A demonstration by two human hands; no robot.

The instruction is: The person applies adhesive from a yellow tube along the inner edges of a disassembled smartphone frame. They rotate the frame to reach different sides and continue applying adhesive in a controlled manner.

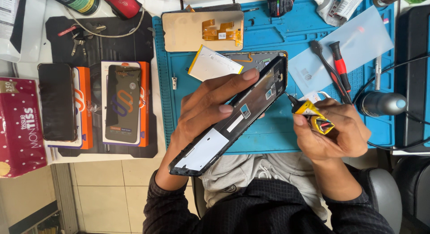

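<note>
My left hand (204, 110) holds a black phone frame (233, 119) tilted over the front edge of a blue work mat (268, 36), its open inner side facing up. My right hand (333, 131) grips a small yellow glue tube (313, 115) whose black nozzle tip sits at the frame's upper right edge. A detached screen panel (201, 30) with an orange flex cable lies face down at the mat's top left. A white battery (214, 63) with a yellow edge lies just behind the frame.
A clear film sheet (345, 45), a black pry tool (329, 70) and a red-handled screwdriver (340, 66) lie right of the frame. Two orange phone boxes (125, 104) and a dark phone (56, 101) sit left on a black mat. A red tissue box (20, 126) stands far left.
</note>
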